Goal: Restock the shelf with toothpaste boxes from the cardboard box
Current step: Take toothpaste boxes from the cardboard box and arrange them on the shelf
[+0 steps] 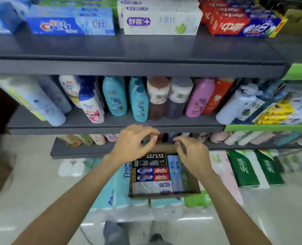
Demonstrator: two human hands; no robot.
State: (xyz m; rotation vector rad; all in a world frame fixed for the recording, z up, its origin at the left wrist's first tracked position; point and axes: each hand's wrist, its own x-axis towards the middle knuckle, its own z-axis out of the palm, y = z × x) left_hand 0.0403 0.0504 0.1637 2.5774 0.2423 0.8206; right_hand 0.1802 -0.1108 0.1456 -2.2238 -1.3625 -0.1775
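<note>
Fingers [146, 134] of the left hand [132, 140] are loosely curled and hold nothing; the right hand [192, 152] likewise hangs with relaxed, bent fingers, gripping nothing. Both hover just above the far edge of the cardboard box [193, 183], which sits on tissue packs [111, 191] below the shelves. Toothpaste boxes [152, 171] lie packed inside it. More toothpaste [70, 25] lines the top shelf [129, 50]; bottles [115, 96] stand beneath.

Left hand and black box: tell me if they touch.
Apart. The head view shows the left hand hovering empty above the black box, clear of it.
</note>
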